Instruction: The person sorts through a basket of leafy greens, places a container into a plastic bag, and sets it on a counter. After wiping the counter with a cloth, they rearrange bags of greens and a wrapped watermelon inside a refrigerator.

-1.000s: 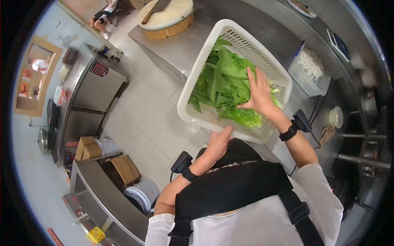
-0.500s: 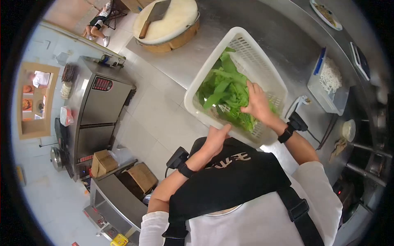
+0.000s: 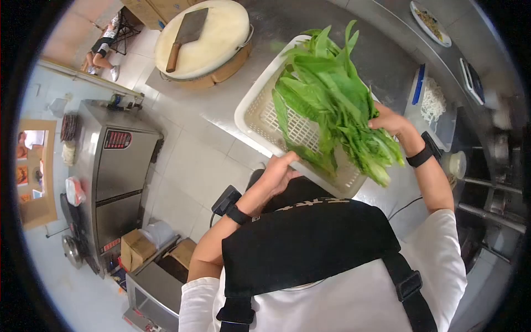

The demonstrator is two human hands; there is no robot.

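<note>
My right hand (image 3: 389,119) is closed around a bunch of long leafy greens (image 3: 340,94), lifted above a white plastic basket (image 3: 255,113). The leaves fan out toward the far rim, and the paler stem ends hang toward the near right corner. Some leaves droop into the basket, whose slotted bottom shows beside them. At the near left, my left hand (image 3: 276,176) grips the basket's rim with the thumb over the edge; its other fingers are partly hidden below. The basket is over the edge of a steel counter (image 3: 276,27).
A cleaver (image 3: 189,34) lies on a round chopping block (image 3: 229,25) at the far left. To the right are a clear tub of white noodles (image 3: 433,102) and a plate of food (image 3: 430,23). A steel cabinet (image 3: 124,166) stands across the tiled floor; a person (image 3: 102,47) sits beyond.
My right hand has closed on the greens and raised them out of the basket, moving to the right. My left hand still holds the rim. The view has shifted slightly.
</note>
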